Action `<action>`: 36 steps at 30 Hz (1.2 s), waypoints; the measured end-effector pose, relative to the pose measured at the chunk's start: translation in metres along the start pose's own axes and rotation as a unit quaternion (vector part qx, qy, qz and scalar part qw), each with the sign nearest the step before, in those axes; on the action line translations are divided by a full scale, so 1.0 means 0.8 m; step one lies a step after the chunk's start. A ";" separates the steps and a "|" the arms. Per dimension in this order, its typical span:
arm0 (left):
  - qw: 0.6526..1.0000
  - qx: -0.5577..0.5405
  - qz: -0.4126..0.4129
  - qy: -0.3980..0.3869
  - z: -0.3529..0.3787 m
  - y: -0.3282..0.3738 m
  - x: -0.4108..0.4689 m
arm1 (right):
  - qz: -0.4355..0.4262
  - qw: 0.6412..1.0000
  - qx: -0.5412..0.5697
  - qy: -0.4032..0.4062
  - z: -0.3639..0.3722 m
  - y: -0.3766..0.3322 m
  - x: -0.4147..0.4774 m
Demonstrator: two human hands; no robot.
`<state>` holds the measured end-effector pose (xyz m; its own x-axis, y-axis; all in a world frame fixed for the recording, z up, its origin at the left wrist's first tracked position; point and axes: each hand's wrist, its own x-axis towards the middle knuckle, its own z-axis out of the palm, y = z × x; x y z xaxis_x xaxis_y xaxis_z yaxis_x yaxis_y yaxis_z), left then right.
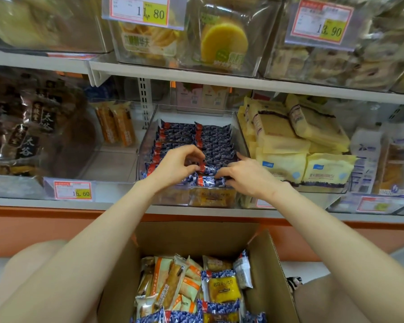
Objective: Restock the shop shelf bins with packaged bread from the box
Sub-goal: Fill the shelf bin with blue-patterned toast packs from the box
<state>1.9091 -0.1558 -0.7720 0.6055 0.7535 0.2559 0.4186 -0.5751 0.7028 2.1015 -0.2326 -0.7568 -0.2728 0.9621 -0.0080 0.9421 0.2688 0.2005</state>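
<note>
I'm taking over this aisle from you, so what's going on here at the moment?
A person is filling the middle clear bin on the lower shelf with blue-patterned packets. The left hand pinches the red end of one packet in the front row; the right hand has fingers curled over the packets beside it. The bin looks nearly full, in two columns. The open cardboard box below holds more packaged bread, blue, orange and yellow.

Arms outstretched; left hand (176,164) and right hand (246,176), fingers (221,175) curled.
</note>
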 end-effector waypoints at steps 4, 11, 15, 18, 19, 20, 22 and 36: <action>0.975 0.219 -0.030 0.029 -0.014 -0.018 -0.003 | 0.008 0.994 0.101 0.026 0.000 0.003 0.002; 0.963 0.237 0.008 -0.131 -0.004 -0.033 -0.017 | -0.017 0.986 0.164 -0.014 0.023 -0.013 0.030; 0.963 0.240 0.017 -0.120 0.000 -0.040 -0.019 | -0.007 0.988 0.155 -0.025 0.024 -0.007 0.032; 0.974 0.199 0.022 -0.104 -0.002 -0.038 -0.022 | -0.009 0.972 0.234 -0.010 0.020 -0.010 0.025; 0.982 0.170 0.024 -0.084 -0.005 -0.034 -0.024 | -0.006 0.966 0.259 0.010 0.016 -0.012 0.021; 0.988 0.142 0.029 -0.059 -0.008 -0.028 -0.027 | -0.002 0.960 0.277 0.036 0.011 -0.013 0.015; 0.992 0.118 0.049 -0.008 -0.017 -0.014 -0.037 | 0.004 0.947 0.310 0.083 -0.001 -0.016 -0.002; 0.985 0.041 -0.056 -0.157 0.121 -0.053 -0.175 | 0.029 0.918 0.369 -0.139 0.087 -0.046 -0.153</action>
<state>1.8717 -0.2673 -0.9018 0.7260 0.6860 -0.0479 0.5410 -0.5268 0.6556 2.1134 -0.3569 -0.8316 -0.2534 0.9234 -0.2883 0.8571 0.0761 -0.5096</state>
